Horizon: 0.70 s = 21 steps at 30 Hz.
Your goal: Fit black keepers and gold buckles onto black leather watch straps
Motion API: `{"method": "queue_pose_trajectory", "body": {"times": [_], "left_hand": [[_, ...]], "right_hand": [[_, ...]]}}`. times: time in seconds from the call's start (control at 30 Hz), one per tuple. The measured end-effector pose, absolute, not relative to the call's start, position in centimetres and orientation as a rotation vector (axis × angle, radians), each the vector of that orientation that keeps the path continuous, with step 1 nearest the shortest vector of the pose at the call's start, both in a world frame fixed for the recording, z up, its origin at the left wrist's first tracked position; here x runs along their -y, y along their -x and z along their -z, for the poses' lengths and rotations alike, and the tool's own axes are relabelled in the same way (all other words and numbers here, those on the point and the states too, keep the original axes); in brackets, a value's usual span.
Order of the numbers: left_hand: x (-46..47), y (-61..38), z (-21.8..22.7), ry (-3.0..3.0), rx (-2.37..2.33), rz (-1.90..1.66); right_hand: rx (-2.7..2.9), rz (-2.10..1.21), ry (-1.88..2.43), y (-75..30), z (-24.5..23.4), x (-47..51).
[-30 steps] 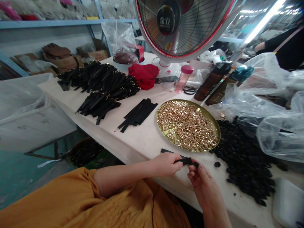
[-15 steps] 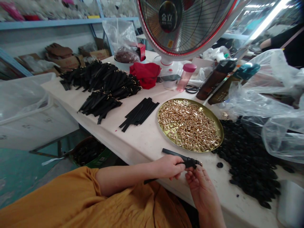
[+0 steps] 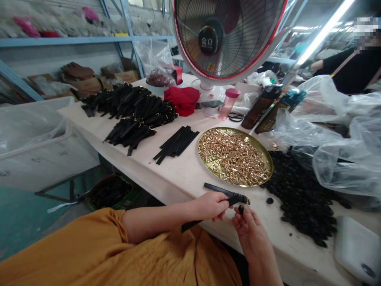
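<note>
My left hand (image 3: 210, 205) is closed around a black strap (image 3: 190, 225), whose tail hangs down toward my lap at the table's front edge. Beside those fingers another black strap (image 3: 216, 188) lies on the table, and a gold buckle (image 3: 248, 201) shows at the right end of the pair. Pinched between the thumb and fingers of my right hand (image 3: 253, 230) is a small black loop (image 3: 241, 209), just below the strap end and apart from it. Just behind both hands stands a round gold tray (image 3: 205, 173) full of gold buckles (image 3: 238, 159).
Many small black loops (image 3: 303, 194) are heaped at the right, beside clear plastic bags (image 3: 336, 167). Loose black straps (image 3: 177, 143) lie left of the tray, with buckled straps (image 3: 127, 101) piled farther back. A fan (image 3: 208, 39) and a pink bottle (image 3: 229, 104) stand behind.
My right hand has drawn slightly down and away from the strap end, and the small black loop in its fingers now shows. My left hand stays on the strap. The view has shifted slightly.
</note>
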<state>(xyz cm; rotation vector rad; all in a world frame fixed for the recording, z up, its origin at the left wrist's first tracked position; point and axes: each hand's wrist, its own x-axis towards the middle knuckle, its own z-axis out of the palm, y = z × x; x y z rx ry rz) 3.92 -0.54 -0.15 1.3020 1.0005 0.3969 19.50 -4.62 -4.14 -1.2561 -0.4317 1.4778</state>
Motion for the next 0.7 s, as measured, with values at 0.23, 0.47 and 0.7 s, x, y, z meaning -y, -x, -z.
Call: {"method": "queue_pose_trajectory", "body": {"times": [0.23, 0.47, 0.7], "left_hand": [[2.4, -3.6, -0.9, -1.556, -1.024, -0.411], [3.8, -2.6, -1.9, -1.999, -1.182, -0.406], [2.5, -2.0, -2.8, -2.230, -1.263, -0.129]], "right_hand": [[0.282, -1.593, 1.056, -18.2, 3.0, 5.0], [0.475, -1.385, 1.147, -17.7, 2.5, 5.9], [1.113, -0.872, 1.492, -18.2, 2.4, 5.9]]}}
